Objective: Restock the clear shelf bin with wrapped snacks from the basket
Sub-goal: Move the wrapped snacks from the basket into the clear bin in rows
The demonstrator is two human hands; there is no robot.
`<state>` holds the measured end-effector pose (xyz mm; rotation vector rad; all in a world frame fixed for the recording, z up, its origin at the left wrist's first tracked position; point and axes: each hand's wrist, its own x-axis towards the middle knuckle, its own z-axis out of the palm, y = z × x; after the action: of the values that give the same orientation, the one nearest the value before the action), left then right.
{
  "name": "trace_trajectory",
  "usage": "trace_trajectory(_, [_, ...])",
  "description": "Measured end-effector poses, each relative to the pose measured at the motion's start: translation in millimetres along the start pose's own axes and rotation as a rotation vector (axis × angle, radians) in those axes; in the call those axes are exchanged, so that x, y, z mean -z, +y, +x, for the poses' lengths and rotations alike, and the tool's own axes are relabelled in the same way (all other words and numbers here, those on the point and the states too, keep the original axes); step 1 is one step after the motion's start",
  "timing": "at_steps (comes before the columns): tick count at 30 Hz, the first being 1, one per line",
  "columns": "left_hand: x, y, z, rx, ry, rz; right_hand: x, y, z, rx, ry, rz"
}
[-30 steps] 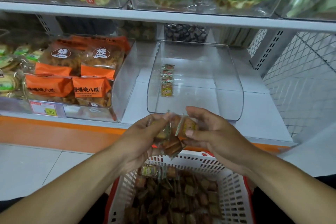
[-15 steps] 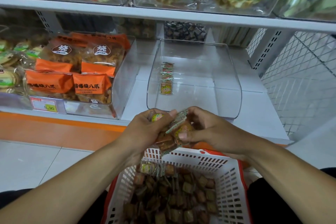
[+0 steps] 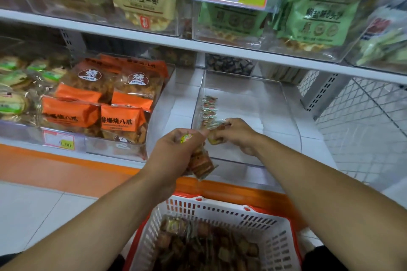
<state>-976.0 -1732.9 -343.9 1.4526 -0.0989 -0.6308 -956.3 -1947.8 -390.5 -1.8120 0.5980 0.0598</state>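
Here, at centre frame, the right hand [image 3: 236, 136] has advanced over the front lip of the clear rectangular plastic shelf bin [image 3: 284, 103], whereas a second ago both hands met below that lip. Its fingers [image 3: 222, 136] are curled, pinching one small wrapped snack [image 3: 217, 131] at the near end of the short row of wrapped snacks [image 3: 208, 108] already lying along the bin's left side. The left hand [image 3: 176, 152], lower and just left of the bin, grips a clutched stack of brown wrapped snacks [image 3: 201, 164], fingers closed round it. The two hands, touching half a second ago, are now slightly apart: one piece has been taken from the stack. This suggests the placing step is under way, with the row about to gain a piece. Most of the bin floor is bare, so the task appears to be at an early stage. At lower centre, the white slotted plastic basket with red rim [image 3: 279, 242] holds many more wrapped snacks. Orange snack packets [image 3: 105, 103] fill the neighbouring bin at left.
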Motion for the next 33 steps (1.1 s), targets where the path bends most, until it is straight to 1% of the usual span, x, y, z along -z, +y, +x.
trace_trajectory(5, [8, 2, 2, -0.009, 0.022, 0.009, -10, 11, 12, -0.045, 0.019, 0.001])
trace_trajectory(8, [12, 3, 2, -0.004, 0.019, -0.004, -14, 10, 15, -0.073, 0.048, 0.047])
trace_trajectory(13, [14, -2, 3, 0.028, 0.026, -0.051, -26, 6, 24, -0.105, 0.100, -0.039])
trace_trajectory(18, [10, -7, 4, 0.110, 0.005, -0.163, -29, 0, 25, -0.100, 0.090, -0.147])
trace_trajectory(20, [9, -5, 3, 0.156, 0.028, -0.223, -23, -9, 11, -0.050, 0.087, -0.223])
trace_trajectory(22, [8, -4, 3, 0.197, 0.049, -0.295, -14, -22, -11, 0.128, 0.161, -0.344])
trace_trajectory(23, [8, -4, 3, 0.211, 0.054, -0.329, -10, -29, -28, 0.233, 0.192, -0.339])
trace_trajectory(24, [7, -3, 4, 0.217, 0.058, -0.355, -8, -35, -47, 0.290, 0.192, -0.277])
trace_trajectory(26, [7, -5, 4, 0.192, 0.055, -0.358, -8, -41, -87, 0.285, 0.089, -0.155])
trace_trajectory(29, [1, -11, 0, 0.075, -0.011, -0.247, -12, -34, -128, 0.156, -0.108, -0.117])
trace_trajectory(31, [-6, -16, -5, 0.014, -0.070, -0.199, -15, -23, -138, 0.129, -0.141, -0.022])
trace_trajectory(33, [-13, -21, -8, -0.035, -0.108, -0.173, -15, -16, -139, 0.132, -0.108, 0.069])
